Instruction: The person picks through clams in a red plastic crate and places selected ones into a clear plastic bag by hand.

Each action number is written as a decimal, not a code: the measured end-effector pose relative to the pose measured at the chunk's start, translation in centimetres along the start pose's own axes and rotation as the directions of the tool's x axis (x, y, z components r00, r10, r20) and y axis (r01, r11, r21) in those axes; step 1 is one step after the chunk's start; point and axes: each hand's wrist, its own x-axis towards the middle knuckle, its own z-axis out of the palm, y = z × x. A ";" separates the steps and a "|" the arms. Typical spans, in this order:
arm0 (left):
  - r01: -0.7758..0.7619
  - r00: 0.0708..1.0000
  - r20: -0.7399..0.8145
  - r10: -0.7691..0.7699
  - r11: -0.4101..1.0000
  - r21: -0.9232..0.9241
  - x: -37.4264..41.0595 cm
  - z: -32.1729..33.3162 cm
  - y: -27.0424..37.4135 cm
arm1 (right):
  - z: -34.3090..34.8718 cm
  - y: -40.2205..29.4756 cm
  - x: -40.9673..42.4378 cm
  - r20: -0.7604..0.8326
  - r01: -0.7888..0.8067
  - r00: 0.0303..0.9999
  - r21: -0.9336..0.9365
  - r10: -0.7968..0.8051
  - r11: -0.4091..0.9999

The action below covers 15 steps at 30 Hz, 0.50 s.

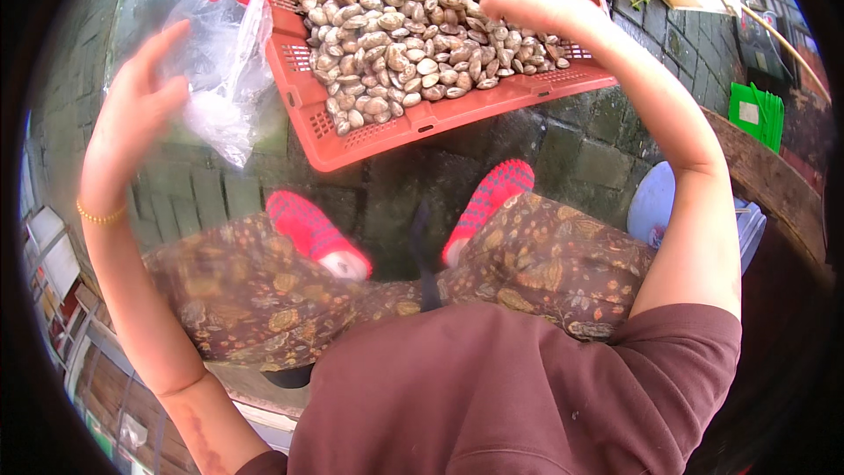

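A red plastic crate (369,148) with slotted walls stands on the ground in front of me, heaped with small clams (395,39). My right hand (517,3) is over the right part of the heap. Its fingers are bent and blurred, and whether they grip a clam is hidden. Left of the crate is a clear plastic bag (231,66) with a red printed patch near its top. My left hand (148,86), also blurred, is at the bag's left side, thumb and fingers spread with nothing visible between them.
Wet paving bricks (603,161) surround my feet, which wear red patterned slippers (310,224). To the right are a blue plastic vessel (649,201), a wooden plank (768,178) and a green plastic container (757,115). Wooden boards (122,402) lie at lower left.
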 end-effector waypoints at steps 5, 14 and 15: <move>-0.110 0.992 -0.047 0.113 0.992 0.057 0.8 0.2 -3.7 | -1.4 1.0 -0.3 -0.293 0.116 0.934 -0.297 -0.206 0.948; -0.027 0.999 -0.027 0.027 1.000 0.011 1.4 0.3 0.8 | 1.1 -2.2 12.5 -0.624 0.066 0.781 0.138 0.035 0.988; -0.027 0.999 -0.028 0.027 1.000 -0.002 1.4 0.4 0.9 | 1.0 -1.7 13.1 -0.603 0.056 0.797 0.131 0.035 0.990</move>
